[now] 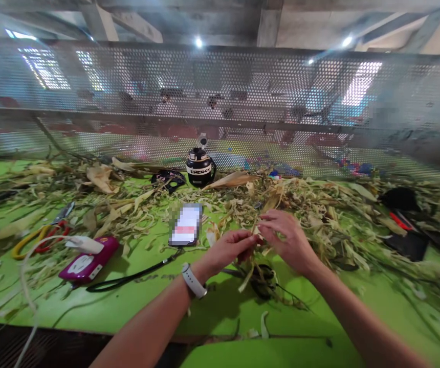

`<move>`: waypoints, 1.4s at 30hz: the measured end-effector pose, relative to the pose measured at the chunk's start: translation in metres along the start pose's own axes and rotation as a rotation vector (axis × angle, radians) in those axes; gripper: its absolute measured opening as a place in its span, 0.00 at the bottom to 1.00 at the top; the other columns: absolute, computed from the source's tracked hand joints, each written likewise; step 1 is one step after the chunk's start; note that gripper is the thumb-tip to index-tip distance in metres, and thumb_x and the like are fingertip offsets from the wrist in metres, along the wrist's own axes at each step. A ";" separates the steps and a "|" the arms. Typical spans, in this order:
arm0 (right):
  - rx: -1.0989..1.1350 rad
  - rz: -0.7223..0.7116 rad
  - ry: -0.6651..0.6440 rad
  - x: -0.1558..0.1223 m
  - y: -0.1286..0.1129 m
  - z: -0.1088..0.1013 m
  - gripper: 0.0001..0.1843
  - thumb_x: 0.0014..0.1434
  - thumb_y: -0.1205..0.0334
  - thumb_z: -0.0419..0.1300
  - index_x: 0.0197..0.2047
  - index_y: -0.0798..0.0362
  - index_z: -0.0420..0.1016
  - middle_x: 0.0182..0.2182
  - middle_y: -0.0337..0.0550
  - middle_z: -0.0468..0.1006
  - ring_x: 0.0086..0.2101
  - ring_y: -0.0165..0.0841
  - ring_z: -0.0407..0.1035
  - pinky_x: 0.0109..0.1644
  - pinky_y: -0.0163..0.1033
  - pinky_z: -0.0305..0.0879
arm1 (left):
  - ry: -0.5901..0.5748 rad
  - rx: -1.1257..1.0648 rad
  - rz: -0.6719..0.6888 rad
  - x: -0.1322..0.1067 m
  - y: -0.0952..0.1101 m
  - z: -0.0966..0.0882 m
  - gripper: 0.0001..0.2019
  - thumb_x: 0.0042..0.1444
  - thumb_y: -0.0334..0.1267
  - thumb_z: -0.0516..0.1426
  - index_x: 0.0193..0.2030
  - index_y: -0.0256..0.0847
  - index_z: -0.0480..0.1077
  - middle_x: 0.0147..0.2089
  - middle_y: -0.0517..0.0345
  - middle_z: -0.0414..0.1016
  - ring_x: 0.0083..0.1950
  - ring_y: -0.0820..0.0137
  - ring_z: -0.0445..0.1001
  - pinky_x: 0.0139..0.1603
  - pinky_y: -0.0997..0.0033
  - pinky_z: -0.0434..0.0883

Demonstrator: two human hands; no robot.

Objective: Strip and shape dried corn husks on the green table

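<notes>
Both my hands meet above the green table point(220, 312), just in front of a heap of dried corn husk strips point(320, 214). My left hand point(229, 248), with a white watch on its wrist, pinches a pale husk strip point(256, 232) at its fingertips. My right hand point(287, 240) curls its fingers over the same strip from the right. Under my hands lies a dark knotted bundle of husk point(260, 278).
A phone point(186, 225) lies left of my hands with a black cord point(131, 278) running from it. A magenta power bank point(87, 263), yellow-and-red scissors point(39, 235), a black "ENERGY" jug point(200, 168) and a perforated metal screen point(220, 102) stand around. Dark tools point(404, 225) sit at right.
</notes>
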State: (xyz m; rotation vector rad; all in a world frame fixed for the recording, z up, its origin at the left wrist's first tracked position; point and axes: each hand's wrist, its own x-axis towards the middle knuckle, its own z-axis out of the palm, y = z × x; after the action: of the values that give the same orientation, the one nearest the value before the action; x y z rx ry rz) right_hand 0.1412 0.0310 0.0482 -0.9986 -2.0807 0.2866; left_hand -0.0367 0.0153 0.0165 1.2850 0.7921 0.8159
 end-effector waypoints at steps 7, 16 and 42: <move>0.393 0.296 -0.268 0.002 0.003 0.012 0.20 0.57 0.48 0.54 0.26 0.54 0.77 0.31 0.46 0.78 0.35 0.35 0.70 0.40 0.39 0.64 | -0.014 0.046 -0.021 -0.001 -0.002 0.003 0.19 0.50 0.52 0.57 0.28 0.36 0.72 0.18 0.65 0.58 0.21 0.80 0.53 0.22 0.75 0.46; 0.940 0.724 -0.200 -0.002 0.001 0.018 0.18 0.38 0.51 0.69 0.27 0.56 0.74 0.33 0.42 0.76 0.33 0.31 0.67 0.36 0.35 0.62 | -0.059 0.131 -0.068 -0.001 -0.003 0.005 0.21 0.49 0.54 0.57 0.21 0.36 0.68 0.15 0.66 0.56 0.18 0.80 0.50 0.21 0.74 0.46; 0.144 0.171 -0.445 0.007 0.015 -0.020 0.14 0.58 0.54 0.55 0.28 0.55 0.73 0.25 0.38 0.73 0.29 0.29 0.65 0.34 0.33 0.59 | 0.074 -0.263 -0.170 0.003 -0.008 0.008 0.13 0.45 0.46 0.62 0.30 0.37 0.70 0.16 0.65 0.66 0.16 0.80 0.63 0.17 0.79 0.55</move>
State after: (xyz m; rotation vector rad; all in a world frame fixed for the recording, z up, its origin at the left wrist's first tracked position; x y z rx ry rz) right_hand 0.1615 0.0437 0.0578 -1.1006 -2.3262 0.7970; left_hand -0.0278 0.0128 0.0092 0.9463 0.8116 0.8039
